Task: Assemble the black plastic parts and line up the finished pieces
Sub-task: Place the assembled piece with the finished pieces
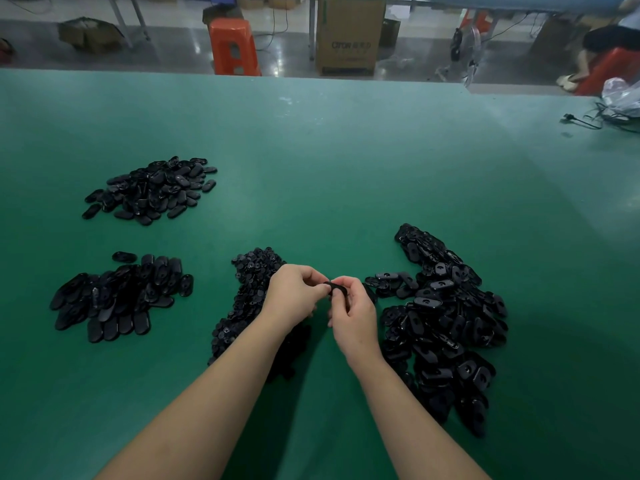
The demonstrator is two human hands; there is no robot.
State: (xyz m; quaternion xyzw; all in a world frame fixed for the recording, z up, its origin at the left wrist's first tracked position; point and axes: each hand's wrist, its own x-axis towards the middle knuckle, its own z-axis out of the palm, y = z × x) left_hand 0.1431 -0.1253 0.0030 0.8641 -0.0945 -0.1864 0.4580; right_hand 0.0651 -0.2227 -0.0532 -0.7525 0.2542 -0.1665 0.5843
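Both hands meet above the green table [346, 150]. The right hand [353, 306] pinches a black oval part [335, 288] between thumb and fingers, and the left hand [294, 296] has its fingertips curled onto the same piece, seemingly pressing a smaller part into it; that smaller part is hidden.

To do this step well, the person should probably hold the oval steady, square the insert to its seat and press evenly until it sits flush.

Just left of the hands lies a heap of small round parts [249, 296], and just right a large pile of oval shells [446, 323]. Further left sit two piles of ovals [117, 299], likely finished.

Beyond the table stand an orange stool [233, 46] and a cardboard box [349, 36].
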